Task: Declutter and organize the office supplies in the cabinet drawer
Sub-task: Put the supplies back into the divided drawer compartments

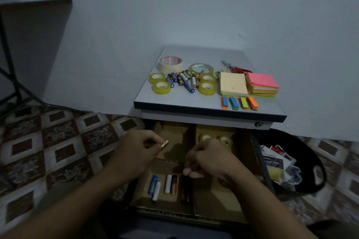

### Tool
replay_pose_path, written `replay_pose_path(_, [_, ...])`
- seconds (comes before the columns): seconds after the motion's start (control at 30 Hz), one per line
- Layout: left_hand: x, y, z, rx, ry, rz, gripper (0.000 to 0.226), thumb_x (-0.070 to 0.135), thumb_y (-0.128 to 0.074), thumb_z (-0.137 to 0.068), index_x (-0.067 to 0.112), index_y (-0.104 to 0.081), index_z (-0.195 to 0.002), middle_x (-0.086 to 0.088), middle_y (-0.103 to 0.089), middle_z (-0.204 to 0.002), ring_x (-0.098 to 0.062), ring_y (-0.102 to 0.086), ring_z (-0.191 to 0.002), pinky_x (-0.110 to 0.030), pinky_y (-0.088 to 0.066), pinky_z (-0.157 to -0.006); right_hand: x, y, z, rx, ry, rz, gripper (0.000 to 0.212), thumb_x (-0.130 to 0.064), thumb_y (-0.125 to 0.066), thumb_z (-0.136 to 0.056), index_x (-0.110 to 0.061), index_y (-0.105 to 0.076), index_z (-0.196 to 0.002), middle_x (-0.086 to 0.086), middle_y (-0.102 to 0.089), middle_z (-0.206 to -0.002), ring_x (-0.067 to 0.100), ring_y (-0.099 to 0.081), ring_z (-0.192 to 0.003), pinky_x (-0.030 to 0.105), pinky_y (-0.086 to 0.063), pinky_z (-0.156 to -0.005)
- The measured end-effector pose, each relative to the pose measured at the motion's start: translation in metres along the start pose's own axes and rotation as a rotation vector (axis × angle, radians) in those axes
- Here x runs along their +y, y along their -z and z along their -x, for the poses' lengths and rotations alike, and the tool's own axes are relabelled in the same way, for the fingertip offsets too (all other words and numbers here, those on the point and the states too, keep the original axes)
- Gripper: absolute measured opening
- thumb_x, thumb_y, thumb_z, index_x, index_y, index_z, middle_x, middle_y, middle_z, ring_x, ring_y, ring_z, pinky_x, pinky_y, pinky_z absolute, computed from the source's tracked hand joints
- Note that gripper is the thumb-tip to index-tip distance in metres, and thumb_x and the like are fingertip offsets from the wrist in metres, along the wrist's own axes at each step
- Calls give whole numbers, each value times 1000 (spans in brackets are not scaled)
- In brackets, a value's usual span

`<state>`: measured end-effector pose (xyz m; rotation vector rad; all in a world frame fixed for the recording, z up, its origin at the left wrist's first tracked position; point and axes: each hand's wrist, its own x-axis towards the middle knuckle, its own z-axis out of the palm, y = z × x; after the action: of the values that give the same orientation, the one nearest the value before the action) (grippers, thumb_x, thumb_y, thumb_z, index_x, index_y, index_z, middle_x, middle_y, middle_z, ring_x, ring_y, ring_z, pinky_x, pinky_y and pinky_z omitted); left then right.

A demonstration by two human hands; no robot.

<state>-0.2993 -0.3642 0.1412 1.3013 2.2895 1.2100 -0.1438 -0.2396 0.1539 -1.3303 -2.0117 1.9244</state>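
Several batteries (171, 184) lie side by side in the near-left compartment of the drawer (213, 196). On my head view, the left hand (136, 149) pinches a loose battery (164, 144) above the far-left compartment. The right hand (207, 159) hangs curled over the lying ones; I cannot tell whether it holds anything. Two tape rolls (225, 140) sit in the far-right compartment.

Home office corner: patterned tile floor (58, 141), bare painted wall (174, 15), low drawer cabinet (194, 107) carrying tape rolls (207, 91), batteries (189, 81), sticky notes (262, 81).
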Motion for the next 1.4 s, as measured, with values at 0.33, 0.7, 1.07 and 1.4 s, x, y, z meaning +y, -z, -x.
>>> replay_pose_path(0.33, [-4,-39,31,-273,368,-5,17,8,-69,-86,19,-72,-74,4,-71,-72,-11,-71,-71,-35,-62,-72,-1,18,8,60,43,-87,13,-11,-56,-98,-2,-63,-105,17,-74,-84,20,-72,-66,27,-60,-62])
replay_pose_path(0.7, [-3,-81,19,-168,790,378,8,0,-67,-90,5,-62,-94,-12,-66,-90,-24,-68,-82,-31,-61,-71,-6,23,9,36,47,-121,14,-11,-57,-98,-1,-63,-106,20,-74,-89,22,-71,-67,31,-59,-68])
replay_pose_path(1.07, [-8,-88,18,-189,876,556,10,-6,-66,-89,2,-66,-95,-14,-70,-101,-22,-69,-91,-23,-56,-70,-9,25,6,51,90,-132,15,-12,-55,-99,-2,-65,-103,18,-73,-88,21,-70,-67,28,-57,-62])
replay_pose_path(1.4, [-9,-75,10,-366,607,66,16,17,-57,-94,8,-64,-82,-6,-67,-82,-17,-63,-73,-30,-52,-67,-6,33,3,67,100,-94,14,-15,-57,-99,-6,-65,-105,15,-74,-87,20,-70,-67,26,-53,-59])
